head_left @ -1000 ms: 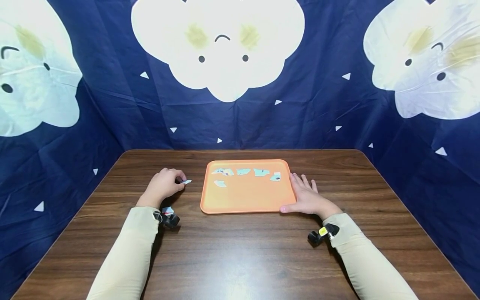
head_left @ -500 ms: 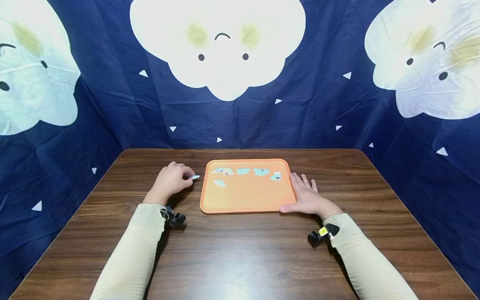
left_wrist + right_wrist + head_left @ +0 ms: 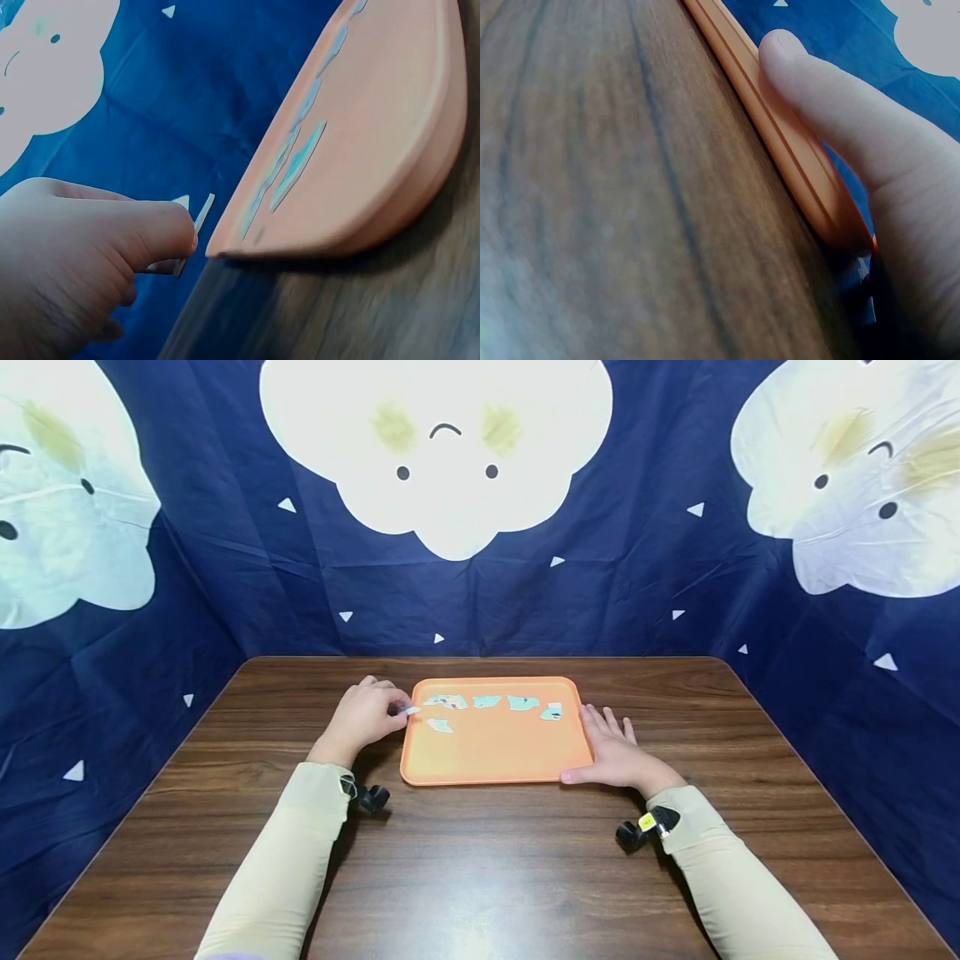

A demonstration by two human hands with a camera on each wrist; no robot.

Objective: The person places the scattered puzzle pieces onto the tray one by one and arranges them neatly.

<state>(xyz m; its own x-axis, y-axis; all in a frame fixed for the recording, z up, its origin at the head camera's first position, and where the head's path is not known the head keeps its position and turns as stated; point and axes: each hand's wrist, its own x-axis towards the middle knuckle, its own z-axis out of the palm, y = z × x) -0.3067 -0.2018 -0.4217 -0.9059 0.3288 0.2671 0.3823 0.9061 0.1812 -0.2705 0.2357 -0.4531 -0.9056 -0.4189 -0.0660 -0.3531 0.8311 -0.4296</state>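
Observation:
Between thumb and fingers, my left hand (image 3: 366, 717) pinches a thin, flat puzzle piece (image 3: 412, 710) with a pale face, at the left rim of an orange tray (image 3: 495, 756). The left wrist view shows this piece (image 3: 204, 214) edge-on, tilted, just off the tray's corner. On the tray lie several irregular light-blue printed pieces: most form a row along the far side, and a single piece (image 3: 440, 726) sits below the row's left end. My right hand (image 3: 617, 754) rests against the tray's right side with fingers spread, its thumb (image 3: 784, 64) on the near rim.
The tray stands on a dark wooden table (image 3: 480, 860). Behind and beside the table hangs a blue cloth (image 3: 480, 602) with white clouds and triangles. Each wrist carries a small black camera, the left one (image 3: 373, 797) close above the tabletop.
My left hand has moved right with the pinched piece, from the table to the tray's left rim. Another piece near the left wrist is now hidden. The right hand has stayed put.

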